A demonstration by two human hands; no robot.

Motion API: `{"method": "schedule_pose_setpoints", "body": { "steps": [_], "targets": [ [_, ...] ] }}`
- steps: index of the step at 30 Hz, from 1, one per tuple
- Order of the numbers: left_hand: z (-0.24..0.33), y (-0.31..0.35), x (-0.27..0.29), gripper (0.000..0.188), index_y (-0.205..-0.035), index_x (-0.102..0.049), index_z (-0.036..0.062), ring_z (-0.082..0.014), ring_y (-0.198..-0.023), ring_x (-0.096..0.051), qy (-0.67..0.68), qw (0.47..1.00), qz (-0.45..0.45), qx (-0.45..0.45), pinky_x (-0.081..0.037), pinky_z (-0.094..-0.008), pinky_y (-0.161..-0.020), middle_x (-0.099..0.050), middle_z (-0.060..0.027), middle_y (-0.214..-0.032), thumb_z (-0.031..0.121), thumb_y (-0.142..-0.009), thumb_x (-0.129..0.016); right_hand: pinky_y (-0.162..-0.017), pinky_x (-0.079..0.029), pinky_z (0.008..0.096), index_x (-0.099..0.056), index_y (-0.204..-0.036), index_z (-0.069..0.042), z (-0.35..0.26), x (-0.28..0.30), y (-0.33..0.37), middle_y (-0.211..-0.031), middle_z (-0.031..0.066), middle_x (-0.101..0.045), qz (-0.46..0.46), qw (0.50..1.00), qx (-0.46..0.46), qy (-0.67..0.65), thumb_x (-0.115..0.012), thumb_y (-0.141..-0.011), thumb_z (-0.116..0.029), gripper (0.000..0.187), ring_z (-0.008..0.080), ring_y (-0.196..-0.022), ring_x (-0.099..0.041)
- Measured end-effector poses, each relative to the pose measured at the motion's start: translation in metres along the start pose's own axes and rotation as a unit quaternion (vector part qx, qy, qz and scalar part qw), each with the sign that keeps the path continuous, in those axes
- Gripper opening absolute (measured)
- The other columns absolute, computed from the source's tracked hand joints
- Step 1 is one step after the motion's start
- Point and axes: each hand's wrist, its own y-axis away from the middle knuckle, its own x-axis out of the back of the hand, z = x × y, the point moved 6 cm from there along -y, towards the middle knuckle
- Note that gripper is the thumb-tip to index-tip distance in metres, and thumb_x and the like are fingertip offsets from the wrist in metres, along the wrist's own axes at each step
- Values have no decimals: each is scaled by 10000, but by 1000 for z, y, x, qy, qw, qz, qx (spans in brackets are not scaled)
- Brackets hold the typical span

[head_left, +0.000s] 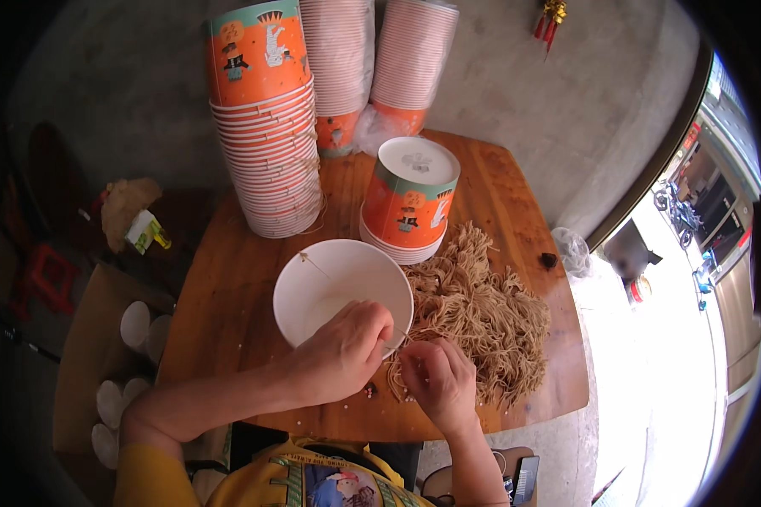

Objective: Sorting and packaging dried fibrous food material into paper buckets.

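Right now, a thin tan string (403, 335) shows between two hands by the open white bucket (300, 291).

The left hand (342, 351) curls over the bucket's near edge, and the right hand (440, 380) bends in just right of the bucket. Both have their fingers tucked in, but I can't tell which fingertips pinch the string. A messy string pile (490, 329) sits right of the bucket. String like this is probably light, soft and easy to tangle, so a loose end looks best to hold.
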Motion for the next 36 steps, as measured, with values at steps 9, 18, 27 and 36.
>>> {"method": "schedule_pose_setpoints", "body": {
  "steps": [9, 18, 27, 36],
  "targets": [
    [3, 12, 11, 229, -959, -480, 61, -284, -805, -596, -46, 993, -88, 69, -506, -387, -684, -552, -86, -899, 113, -844, -671, -681, -524, 373, -641, -999, -68, 11, 28, -24, -893, 63, -593, -75, 996, 44, 9, -722, -772, -24, 245, 262, -810, -615],
    [4, 54, 57, 167, -924, -582, 85, -222, -852, -610, -179, 971, -96, -127, -461, -354, -842, -586, -36, -852, 182, -847, -694, -643, -534, 347, -670, -934, -89, -24, -19, -59, -843, 41, -625, -95, 984, 136, -64, -704, -803, -61, 138, 240, -752, -639],
    [-9, 72, 47, 110, -888, -584, 102, -210, -797, -630, -97, 978, 140, 120, -370, -405, -955, -642, -6, -787, 143, -851, -679, -626, -540, 346, -643, -963, -55, -51, -51, -52, -860, 73, -652, -91, 983, 61, -147, -689, -829, -13, 148, 278, -742, -674],
    [-9, 78, 45, 108, -801, -546, 112, -199, -885, -589, -123, 988, 65, 60, -311, -413, -979, -553, -11, -799, 103, -777, -651, -665, -493, 368, -625, -917, -67, -44, -28, -47, -838, 62, -645, 43, 996, 73, 4, -691, -788, 23, 170, 274, -752, -586]
  ]
}}
